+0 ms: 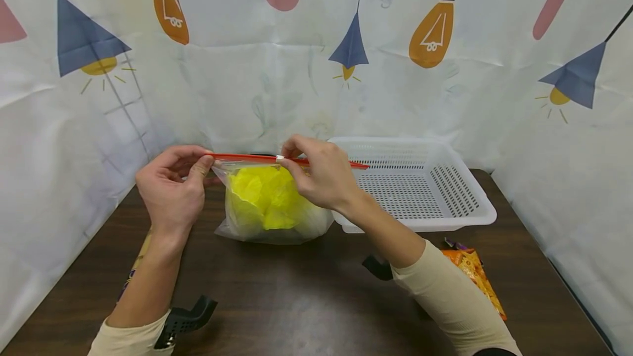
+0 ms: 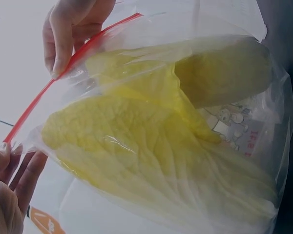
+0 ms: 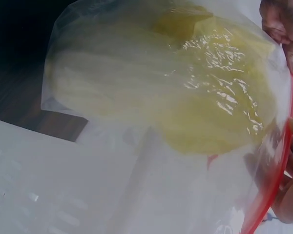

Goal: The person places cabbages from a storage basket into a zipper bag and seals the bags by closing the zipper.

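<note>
A clear zip bag (image 1: 316,223) with a red closure stands on the dark table. Inside it are yellow, pale-ended leaves that look like napa cabbage (image 2: 132,146). With thumb and fingers my left hand (image 1: 173,191) pinches the left end of the red strip (image 1: 242,157). Near the strip's middle, my right hand (image 1: 323,174) pinches the small white slider (image 1: 279,158). The left wrist view has the left hand (image 2: 10,190) at the bag's corner; in the right wrist view the right hand (image 3: 288,180) grips the red edge (image 3: 278,170).
Right behind the bag and to its right sits a white perforated basket (image 1: 487,213). An orange printed packet (image 1: 475,276) lies by my right forearm. Part of a yellowish packet (image 1: 140,257) shows beside my left forearm. A white curtain (image 1: 222,87) printed with lamps hangs around the table (image 1: 287,301).
</note>
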{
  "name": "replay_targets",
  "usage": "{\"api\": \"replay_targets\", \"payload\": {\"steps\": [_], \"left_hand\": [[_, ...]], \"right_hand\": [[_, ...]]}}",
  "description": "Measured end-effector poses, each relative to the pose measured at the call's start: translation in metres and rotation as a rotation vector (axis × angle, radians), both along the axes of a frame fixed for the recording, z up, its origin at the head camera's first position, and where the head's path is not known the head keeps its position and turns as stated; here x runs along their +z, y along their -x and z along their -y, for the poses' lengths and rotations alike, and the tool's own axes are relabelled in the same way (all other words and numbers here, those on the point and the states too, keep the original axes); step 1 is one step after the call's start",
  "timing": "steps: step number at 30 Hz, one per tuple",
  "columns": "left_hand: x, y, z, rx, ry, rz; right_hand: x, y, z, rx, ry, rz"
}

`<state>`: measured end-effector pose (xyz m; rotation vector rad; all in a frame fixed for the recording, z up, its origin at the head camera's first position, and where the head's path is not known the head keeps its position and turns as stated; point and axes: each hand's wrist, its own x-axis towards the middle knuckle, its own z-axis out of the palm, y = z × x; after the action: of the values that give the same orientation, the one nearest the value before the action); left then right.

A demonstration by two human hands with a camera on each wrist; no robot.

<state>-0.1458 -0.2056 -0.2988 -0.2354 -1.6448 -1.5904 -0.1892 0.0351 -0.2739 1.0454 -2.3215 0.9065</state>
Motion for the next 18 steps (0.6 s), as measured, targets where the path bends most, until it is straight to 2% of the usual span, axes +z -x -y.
{"api": "replay_targets", "payload": {"steps": [4,8,18], "left_hand": [[0.001,-0.001,0.0,0.038,0.024,0.023],[0.0,-0.001,0.0,0.042,0.023,0.017],[-0.001,0.001,0.001,-0.001,-0.019,-0.025]], "right_hand": [[-0.002,0.0,-0.006,-0.007,0.016,-0.004],[-0.005,0.0,-0.013,-0.009,0.026,0.006],[-0.011,0.003,-0.03,-0.015,0.052,0.018]]}}
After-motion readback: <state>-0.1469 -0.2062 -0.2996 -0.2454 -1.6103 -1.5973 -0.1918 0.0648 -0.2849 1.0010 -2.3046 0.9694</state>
